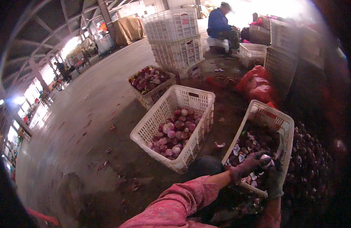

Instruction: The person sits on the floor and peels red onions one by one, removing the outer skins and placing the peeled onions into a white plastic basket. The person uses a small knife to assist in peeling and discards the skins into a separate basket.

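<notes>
My gloved left hand [248, 166] has its fingers around a pale, partly peeled onion [266, 160]. Close against it is my right hand [275, 179], also gloved and in shadow; whether it grips the onion or a small tool cannot be made out. Both hands are over a white plastic crate [286, 122] that holds dark onion skins [252, 142] and scraps. To its left, a second white slatted crate [156, 121] contains many peeled purple onions [171, 134].
A heap of unpeeled red onions [309, 162] lies on the right. Behind the crates are a crate of onion skins [149, 79], stacked white crates [174, 40] and red mesh sacks [258, 85]. A seated person [222, 25] is farther back. Loose skins litter the concrete floor [78, 119].
</notes>
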A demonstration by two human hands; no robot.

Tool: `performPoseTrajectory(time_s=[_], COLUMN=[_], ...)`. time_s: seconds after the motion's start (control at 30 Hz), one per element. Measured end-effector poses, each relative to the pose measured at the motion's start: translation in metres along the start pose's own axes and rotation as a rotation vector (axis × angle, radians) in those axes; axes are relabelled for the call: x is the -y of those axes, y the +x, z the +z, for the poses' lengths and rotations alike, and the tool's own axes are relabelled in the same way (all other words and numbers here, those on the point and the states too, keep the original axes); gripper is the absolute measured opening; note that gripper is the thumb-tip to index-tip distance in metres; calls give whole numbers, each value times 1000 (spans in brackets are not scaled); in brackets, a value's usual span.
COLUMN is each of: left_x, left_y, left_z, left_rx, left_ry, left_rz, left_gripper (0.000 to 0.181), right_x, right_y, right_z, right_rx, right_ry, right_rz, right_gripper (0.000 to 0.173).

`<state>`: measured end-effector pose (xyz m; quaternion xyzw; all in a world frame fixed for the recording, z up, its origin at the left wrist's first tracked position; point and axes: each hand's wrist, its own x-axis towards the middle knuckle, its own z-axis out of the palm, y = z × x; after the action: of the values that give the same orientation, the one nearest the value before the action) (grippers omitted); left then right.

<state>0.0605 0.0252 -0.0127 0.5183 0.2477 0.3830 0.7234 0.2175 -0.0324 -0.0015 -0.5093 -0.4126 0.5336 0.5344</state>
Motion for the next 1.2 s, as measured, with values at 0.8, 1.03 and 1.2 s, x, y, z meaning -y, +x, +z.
performPoseTrajectory(time_s=[0.8, 1.03, 1.2], left_x=[9, -6, -4], left_y=[-2, -1, -13], left_z=[-3, 1, -30], left_rx=[-60, 61, 91], left_ry=[96, 201, -189], left_rz=[12, 342, 41], left_gripper=[42, 35, 39], right_x=[36, 25, 10], right_y=[-28, -5, 11], right_z=[29, 11, 12], right_rx=[100, 47, 58], right_ry=[-341, -381, -369], right_rz=[-183, -143, -23], right_gripper=[28, 31, 34])
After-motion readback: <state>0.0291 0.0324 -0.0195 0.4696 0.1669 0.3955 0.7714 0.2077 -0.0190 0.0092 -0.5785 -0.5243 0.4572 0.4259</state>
